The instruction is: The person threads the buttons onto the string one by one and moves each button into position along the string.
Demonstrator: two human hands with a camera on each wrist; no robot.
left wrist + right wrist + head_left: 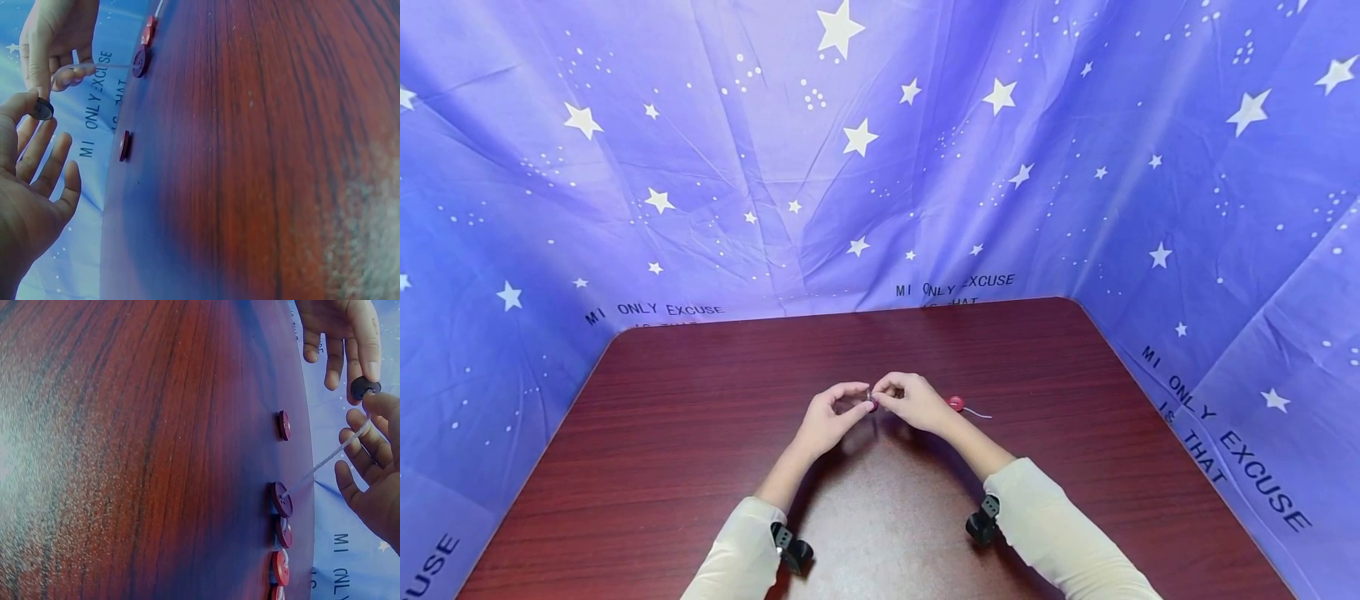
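Note:
My left hand pinches a dark button by its edge between thumb and finger, above the table. Facing it, my right hand pinches a white string right at that button. Whether the tip passes through a hole is hidden by the fingers. From the right hand the string slopes down to a dark purple button on the table. Further buttons, among them a red button, sit in a row on the same string. A loose dark red button lies apart from the row.
The brown wood-grain table ends at a blue star-printed curtain behind and on both sides. The string's free tail lies right of a red button, beyond my right wrist. Black wrist cameras sit at both sleeves.

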